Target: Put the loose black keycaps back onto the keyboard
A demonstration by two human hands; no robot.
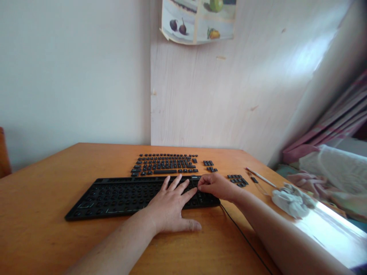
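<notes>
A black keyboard point(120, 196) with its keycaps off lies at an angle on the wooden table. My left hand point(173, 202) rests over its right half, fingers spread, the thumb out over the tabletop in front. At the keyboard's right end, my right hand point(212, 185) is closed in a pinch, fingertips low at the number-pad area. Whatever sits between those fingertips is hidden. Behind the keyboard, loose black keycaps point(166, 164) are laid out in rows in keyboard order. Smaller groups of keycaps point(208, 163) and number-pad keycaps point(237, 179) lie farther right.
The keyboard's cable point(243, 236) runs toward the front right, under my right forearm. A pen-like stick point(260, 177), a small wire tool point(254, 179) and a crumpled whitish cloth point(292, 200) lie along the table's right side. Behind the table point(43, 198) stands a wall.
</notes>
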